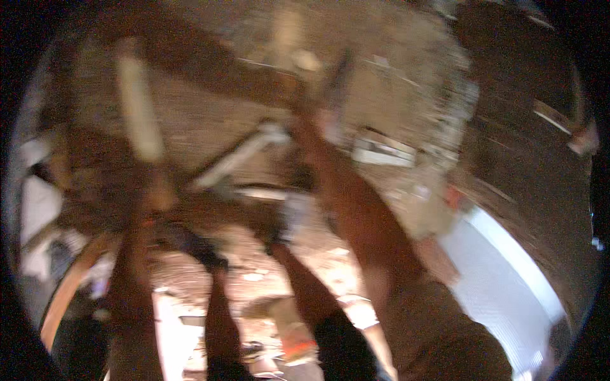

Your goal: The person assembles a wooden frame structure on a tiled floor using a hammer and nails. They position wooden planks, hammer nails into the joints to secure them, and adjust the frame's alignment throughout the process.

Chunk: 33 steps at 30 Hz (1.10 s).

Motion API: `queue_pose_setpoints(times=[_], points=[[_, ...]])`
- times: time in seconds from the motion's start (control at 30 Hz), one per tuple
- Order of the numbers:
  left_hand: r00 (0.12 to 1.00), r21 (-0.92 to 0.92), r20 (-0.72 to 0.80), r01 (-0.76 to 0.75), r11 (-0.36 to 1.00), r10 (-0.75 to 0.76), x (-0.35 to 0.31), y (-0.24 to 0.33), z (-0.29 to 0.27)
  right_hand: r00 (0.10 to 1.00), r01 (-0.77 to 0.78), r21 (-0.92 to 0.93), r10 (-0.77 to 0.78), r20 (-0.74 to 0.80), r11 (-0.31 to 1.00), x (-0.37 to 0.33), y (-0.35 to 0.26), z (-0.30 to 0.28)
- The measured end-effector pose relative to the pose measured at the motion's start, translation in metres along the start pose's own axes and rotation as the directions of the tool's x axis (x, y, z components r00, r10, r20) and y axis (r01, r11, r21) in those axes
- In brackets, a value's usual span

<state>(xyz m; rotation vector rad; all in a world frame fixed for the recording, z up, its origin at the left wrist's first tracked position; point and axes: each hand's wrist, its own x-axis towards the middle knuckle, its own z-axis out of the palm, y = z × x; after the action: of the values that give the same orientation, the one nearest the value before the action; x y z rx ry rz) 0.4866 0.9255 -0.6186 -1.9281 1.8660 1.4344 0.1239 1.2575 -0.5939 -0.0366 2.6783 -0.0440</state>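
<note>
Reaching up from the lower edge, several forearms crossed a heavily blurred scene. The right hand (327, 120) lay near a dark, narrow object (340, 76); the left hand (155, 190) sat below a pale long piece (136, 108). Whether either hand gripped anything could not be told.

- Right forearm stretched up from the lower edge toward the middle of the view, right hand (318, 117) raised at its end.
- Left forearm raised on the left side, left hand (152, 190) at its top.
- Too blurred to tell either hand's grip.
</note>
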Motion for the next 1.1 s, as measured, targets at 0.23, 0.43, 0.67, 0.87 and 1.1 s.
queue_pose_setpoints(times=[0.23,0.43,0.67,0.87,1.1], points=[[0.995,0.140,0.012,0.097,0.985,-0.100,-0.021,-0.010,0.002,0.922,0.081,0.354,-0.205,0.327,0.932,-0.193,-0.056,0.029],[0.992,0.051,-0.036,0.120,0.992,-0.118,-0.051,-0.032,-0.011,0.854,0.191,0.335,-0.324,0.406,0.923,-0.172,-0.046,-0.046],[0.990,-0.046,-0.035,0.138,0.989,-0.140,-0.081,-0.011,-0.031,0.400,0.190,-0.186,0.096,0.911,0.964,-0.096,-0.015,-0.258],[0.967,-0.230,0.111,0.251,0.940,-0.231,-0.158,-0.012,-0.006,0.693,0.645,-0.213,-0.444,0.568,0.734,-0.154,0.199,-0.150],[0.845,-0.441,0.371,0.524,0.729,-0.384,-0.321,0.010,0.012,0.926,-0.363,0.269,0.313,0.214,0.892,-0.174,0.206,-0.080]])
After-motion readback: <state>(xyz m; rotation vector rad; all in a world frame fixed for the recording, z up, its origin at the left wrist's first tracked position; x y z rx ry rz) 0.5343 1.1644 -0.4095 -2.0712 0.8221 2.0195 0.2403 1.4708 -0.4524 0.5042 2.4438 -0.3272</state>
